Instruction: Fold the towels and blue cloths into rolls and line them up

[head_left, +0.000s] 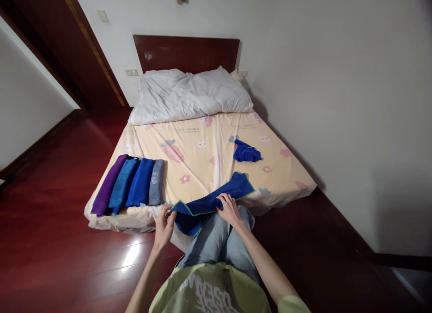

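right hand's (229, 210) back faces the camera; fingers bent onto a long blue fabric cloth with green edging (232, 187), can't tell whether it grips. left hand (164, 222) pinches the cloth's left corner between thumb and fingers. underside of the cloth hidden, lower flap partly lost against the blue denim trousers (207, 241). cloth spans the lap and the near bed edge, far end lying on the yellow printed bedsheet (195, 164). looks thin, strip-like, left end folded and sagging. shape of the crumpled blue fabric piece (246, 151) unclear.

Green-edged blue cloth (216, 200), pink-patterned cream bedsheet (199, 162), purple towel (110, 187), grey towel (156, 189)
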Available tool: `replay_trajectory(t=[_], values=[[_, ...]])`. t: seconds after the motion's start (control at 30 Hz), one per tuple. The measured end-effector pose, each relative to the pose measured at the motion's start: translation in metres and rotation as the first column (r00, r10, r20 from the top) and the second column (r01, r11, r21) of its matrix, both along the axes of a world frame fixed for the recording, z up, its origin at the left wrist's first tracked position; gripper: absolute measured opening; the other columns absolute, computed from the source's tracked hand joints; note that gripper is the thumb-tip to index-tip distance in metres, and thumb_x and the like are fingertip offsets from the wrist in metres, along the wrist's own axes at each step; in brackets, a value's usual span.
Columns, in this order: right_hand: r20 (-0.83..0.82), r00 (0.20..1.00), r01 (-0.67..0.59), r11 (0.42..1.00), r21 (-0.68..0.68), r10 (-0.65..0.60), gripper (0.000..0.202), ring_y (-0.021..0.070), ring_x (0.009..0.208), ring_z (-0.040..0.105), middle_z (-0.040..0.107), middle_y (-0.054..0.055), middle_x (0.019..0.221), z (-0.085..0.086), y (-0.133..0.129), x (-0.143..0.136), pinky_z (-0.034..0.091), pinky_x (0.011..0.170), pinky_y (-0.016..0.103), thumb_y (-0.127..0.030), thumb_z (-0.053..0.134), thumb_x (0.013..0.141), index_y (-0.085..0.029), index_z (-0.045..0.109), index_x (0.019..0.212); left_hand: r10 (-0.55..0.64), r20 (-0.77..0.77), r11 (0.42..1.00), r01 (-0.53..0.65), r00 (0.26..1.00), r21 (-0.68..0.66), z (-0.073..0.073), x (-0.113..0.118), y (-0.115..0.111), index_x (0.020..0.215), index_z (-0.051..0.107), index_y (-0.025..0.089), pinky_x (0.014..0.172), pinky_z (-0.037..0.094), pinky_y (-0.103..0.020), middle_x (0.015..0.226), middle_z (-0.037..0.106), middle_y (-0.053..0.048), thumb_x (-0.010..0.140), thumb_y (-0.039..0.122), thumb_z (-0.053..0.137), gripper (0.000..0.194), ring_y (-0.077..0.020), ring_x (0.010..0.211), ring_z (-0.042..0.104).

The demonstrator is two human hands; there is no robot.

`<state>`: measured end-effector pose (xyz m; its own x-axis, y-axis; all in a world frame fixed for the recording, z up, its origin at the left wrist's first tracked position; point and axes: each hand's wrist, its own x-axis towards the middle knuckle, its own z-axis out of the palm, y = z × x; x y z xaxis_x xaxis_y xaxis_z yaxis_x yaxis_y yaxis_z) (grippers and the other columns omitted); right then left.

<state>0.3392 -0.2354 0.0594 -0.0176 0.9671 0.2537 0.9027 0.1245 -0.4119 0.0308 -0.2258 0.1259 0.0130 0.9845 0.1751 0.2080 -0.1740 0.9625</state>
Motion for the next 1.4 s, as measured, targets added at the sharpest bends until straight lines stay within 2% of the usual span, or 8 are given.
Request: replay_trajectory(t=[0.2,0.4,0.53,0.7,0.83,1.03,1.23,1.4], values=[[-0.070,0.984,-0.165,0.986,-0.009,0.164,0.047,0.0303,0.114,0.057,0.063,0.010,0.127,-0.003,-0.006,-0.023,0.046,0.096,0.045,-0.027,0.079,0.079,-0.022,0.064,0.124,0.065,-0.014,0.997,-0.065,0.998,-0.034,0.004,0.007,0.002,0.105,0.057,0.022,0.082,0.053,-0.031,0.097,0.066,-0.005,0.094,0.046,0.053,0.027,-0.0196,0.091,0.065],[-0.159,0.979,-0.114,0.990,0.078,0.125,0.040,0.0267,0.106,0.061,0.069,0.007,0.112,-0.001,0.003,-0.040,0.046,0.091,0.041,0.000,0.060,0.081,-0.023,0.071,0.113,0.014,-0.196,1.000,-0.019,0.980,-0.021,0.017,0.004,0.000,0.100,0.058,0.022,0.081,0.049,-0.031,0.093,0.067,-0.002,0.094,0.047,0.052,0.026,-0.0199,0.088,0.064],[-0.218,0.960,-0.152,0.980,0.131,0.178,0.041,0.0247,0.105,0.061,0.071,0.004,0.110,0.011,0.006,-0.033,0.045,0.092,0.040,-0.001,0.054,0.088,-0.027,0.072,0.115,-0.055,-0.257,0.998,0.051,0.965,-0.025,0.027,0.006,-0.004,0.088,0.062,0.021,0.069,0.048,-0.027,0.077,0.064,0.001,0.090,0.049,0.059,0.028,-0.0178,0.074,0.061],[-0.229,0.958,-0.138,0.979,0.153,0.171,0.037,0.0242,0.103,0.061,0.072,0.004,0.108,0.019,0.007,-0.007,0.045,0.091,0.039,-0.004,0.050,0.092,-0.025,0.071,0.114,0.053,-0.184,0.997,-0.041,0.981,0.070,0.044,0.006,-0.005,0.079,0.065,0.019,0.061,0.047,-0.025,0.069,0.064,0.001,0.085,0.045,0.063,0.027,-0.0152,0.064,0.059],[-0.136,0.978,-0.153,0.986,0.064,0.160,0.040,0.0255,0.105,0.060,0.071,0.007,0.109,0.008,0.010,0.013,0.045,0.091,0.039,0.001,0.051,0.084,-0.021,0.071,0.112,0.142,-0.137,0.972,-0.112,0.980,0.205,0.073,-0.001,-0.005,0.077,0.069,0.019,0.060,0.049,-0.025,0.067,0.067,0.000,0.081,0.039,0.064,0.021,-0.0156,0.062,0.060],[-0.011,0.998,-0.064,0.995,-0.071,0.063,0.035,0.0269,0.106,0.059,0.071,0.009,0.108,-0.022,0.015,0.012,0.046,0.091,0.038,-0.001,0.051,0.085,-0.018,0.071,0.108,0.302,-0.082,0.923,-0.269,0.950,0.277,0.108,-0.020,-0.010,0.073,0.070,0.023,0.062,0.052,-0.031,0.069,0.069,-0.001,0.078,0.043,0.066,0.021,-0.0193,0.064,0.061],[-0.144,0.989,0.035,0.999,0.020,-0.031,0.040,0.0245,0.103,0.061,0.072,0.009,0.103,-0.037,0.024,0.021,0.049,0.096,0.038,-0.002,0.046,0.082,-0.019,0.073,0.105,0.403,0.026,0.882,-0.396,0.915,0.254,0.110,-0.042,-0.010,0.075,0.068,0.022,0.062,0.050,-0.030,0.071,0.067,-0.001,0.080,0.048,0.067,0.026,-0.0183,0.064,0.060],[-0.325,0.929,0.201,0.979,0.041,-0.177,0.037,0.0242,0.096,0.067,0.074,0.009,0.099,-0.030,0.033,0.055,0.054,0.092,0.039,-0.010,0.042,0.081,-0.018,0.072,0.099,0.483,0.061,0.846,-0.483,0.874,0.226,0.113,-0.058,0.000,0.083,0.064,0.020,0.060,0.047,-0.028,0.070,0.059,0.001,0.083,0.056,0.063,0.036,-0.0156,0.063,0.055]])
